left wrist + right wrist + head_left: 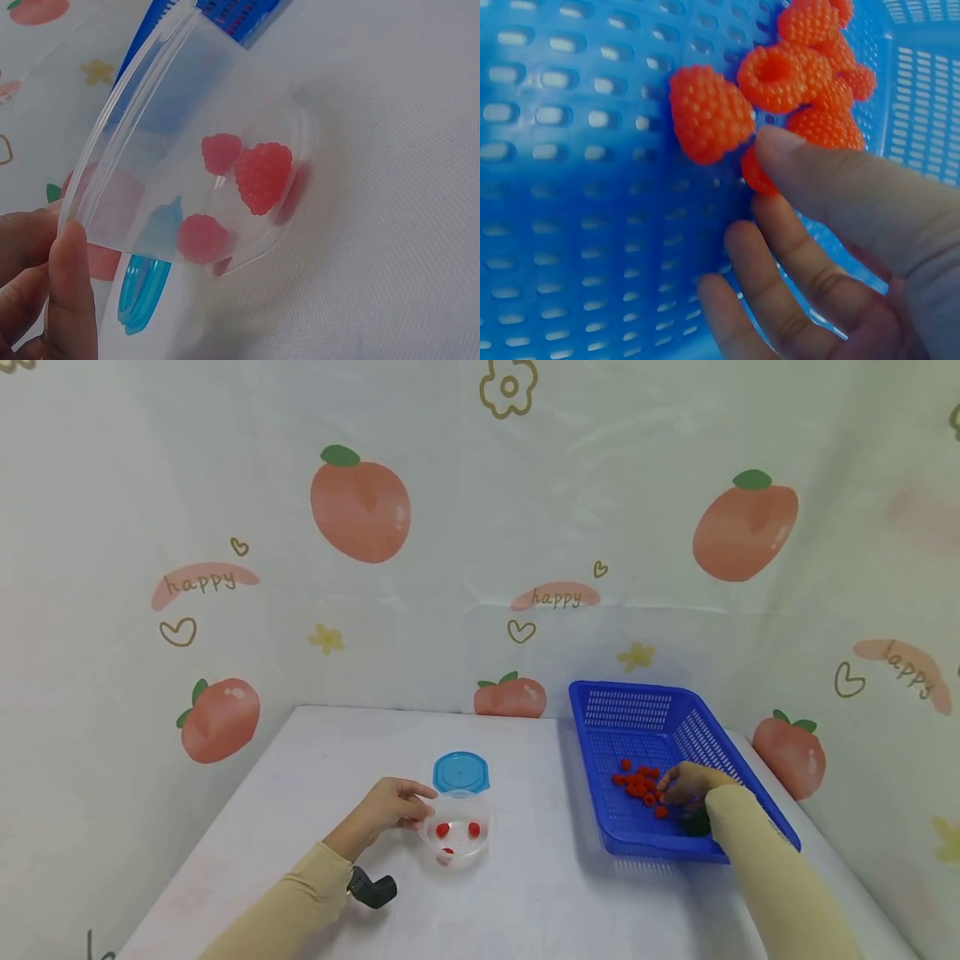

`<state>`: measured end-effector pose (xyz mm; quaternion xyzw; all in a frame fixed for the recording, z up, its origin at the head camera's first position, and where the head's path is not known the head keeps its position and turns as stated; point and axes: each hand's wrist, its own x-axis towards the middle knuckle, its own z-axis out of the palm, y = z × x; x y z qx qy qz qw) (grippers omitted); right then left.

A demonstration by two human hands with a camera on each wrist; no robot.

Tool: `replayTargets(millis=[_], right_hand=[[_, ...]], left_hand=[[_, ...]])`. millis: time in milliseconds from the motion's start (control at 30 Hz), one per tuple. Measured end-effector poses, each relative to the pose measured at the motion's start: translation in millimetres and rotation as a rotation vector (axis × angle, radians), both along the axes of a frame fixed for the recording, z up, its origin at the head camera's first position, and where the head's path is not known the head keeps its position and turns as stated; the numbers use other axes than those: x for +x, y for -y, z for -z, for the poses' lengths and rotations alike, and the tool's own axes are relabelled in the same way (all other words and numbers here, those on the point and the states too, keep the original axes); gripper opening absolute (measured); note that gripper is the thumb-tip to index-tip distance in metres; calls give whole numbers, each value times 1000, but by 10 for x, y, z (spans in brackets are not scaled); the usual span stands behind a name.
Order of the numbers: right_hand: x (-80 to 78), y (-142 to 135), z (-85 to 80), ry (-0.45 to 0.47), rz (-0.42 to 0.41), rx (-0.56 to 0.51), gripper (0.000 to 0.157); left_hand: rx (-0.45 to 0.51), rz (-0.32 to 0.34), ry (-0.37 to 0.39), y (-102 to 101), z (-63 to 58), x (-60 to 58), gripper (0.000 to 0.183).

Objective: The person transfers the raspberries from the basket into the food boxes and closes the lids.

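Observation:
My left hand (392,810) pinches the rim of a clear plastic tub (157,150) between thumb and fingers at its left side. Three red raspberries (264,178) lie on the bottom of the tub. Inside the blue basket (588,777), my right hand (686,783) reaches down to a cluster of raspberries (637,783). In the right wrist view, the thumb and index finger pinch one raspberry (757,172), partly hidden by the thumb. The other fingers are loosely bent over the basket floor, and a single raspberry (709,114) lies just beyond the thumb tip.
A blue lid (461,772) lies on the white table (525,910) just behind the tub. The basket's raised walls surround my right hand. A printed curtain (450,610) hangs behind the table. Dark wrist cameras (372,888) are worn on both arms.

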<state>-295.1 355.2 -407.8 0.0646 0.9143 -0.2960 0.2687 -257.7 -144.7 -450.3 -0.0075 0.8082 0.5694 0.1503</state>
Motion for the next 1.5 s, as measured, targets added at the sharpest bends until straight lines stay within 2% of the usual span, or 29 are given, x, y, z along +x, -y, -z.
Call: replayTargets(millis=[167,400,567,833,1067,1167,1333,1500], right_hand=[[1,23,-8,-7,-6,12,9],[8,-2,2,-6,4,0,7],[16,-28,-6,-40,24,-50,8],[1,-63,-7,-176,127,-291,26],[21,62,-144,-345,54,-462,46],[10,115,-222,-388,68,-551,52],[-20,185,-339,-462,108,-721,46],[-18,318,-451,-521,152,-898,29]], left_hand=[[-12,-19,3,-21,-7,9,26],[-4,-6,-11,-15,-18,15,27],[-12,-11,-8,-8,-6,15,27],[-2,5,-8,4,26,-2,28],[-2,6,-15,8,21,-3,28],[-3,0,-10,4,19,-2,28],[7,-5,-3,-1,5,-2,28],[11,-2,-2,-1,-6,0,28]])
